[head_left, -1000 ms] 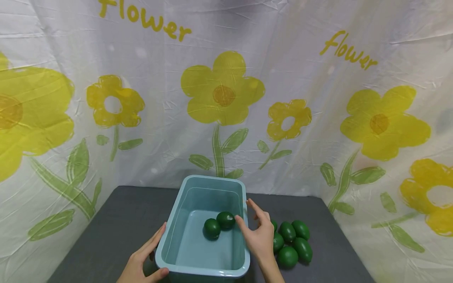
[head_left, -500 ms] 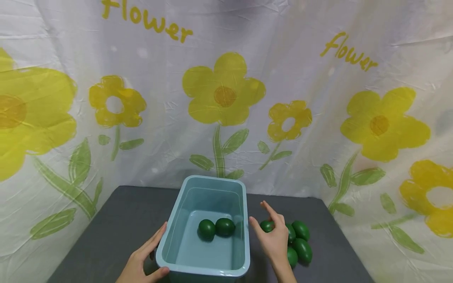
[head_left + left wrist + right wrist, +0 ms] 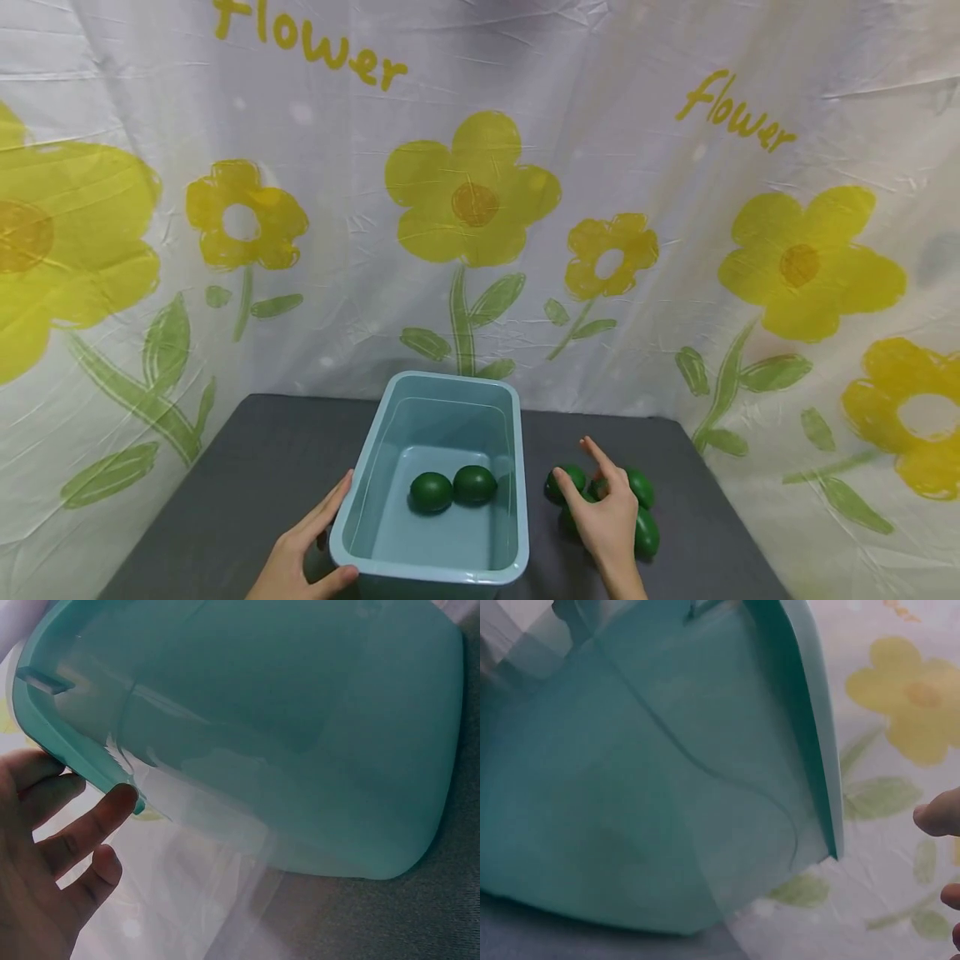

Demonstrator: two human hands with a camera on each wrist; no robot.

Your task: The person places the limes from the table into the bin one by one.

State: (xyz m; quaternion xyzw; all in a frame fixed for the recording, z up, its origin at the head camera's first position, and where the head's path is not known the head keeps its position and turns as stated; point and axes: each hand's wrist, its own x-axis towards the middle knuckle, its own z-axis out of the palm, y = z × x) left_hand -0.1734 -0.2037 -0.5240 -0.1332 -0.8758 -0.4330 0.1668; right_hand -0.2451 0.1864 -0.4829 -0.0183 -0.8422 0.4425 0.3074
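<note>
A light blue plastic bin stands in front of me, with two dark green, glossy oval fruits, like avocados, lying side by side on its floor: a left one and a right one. My left hand lies against the bin's near left corner, fingers along the side and thumb at the front rim. In the left wrist view its fingertips meet the rim. My right hand hovers over a pile of the same green fruits, thumb and forefinger spread apart, hiding part of the pile.
The dark grey tabletop carries the bin and the pile to its right. A white curtain printed with yellow flowers hangs behind and on both sides. The bin's outer wall fills much of the right wrist view.
My right hand has moved from the bin's right rim rightward to over the pile. Inside the bin, the left fruit has rolled left and the right one has shifted slightly. My left hand stays put.
</note>
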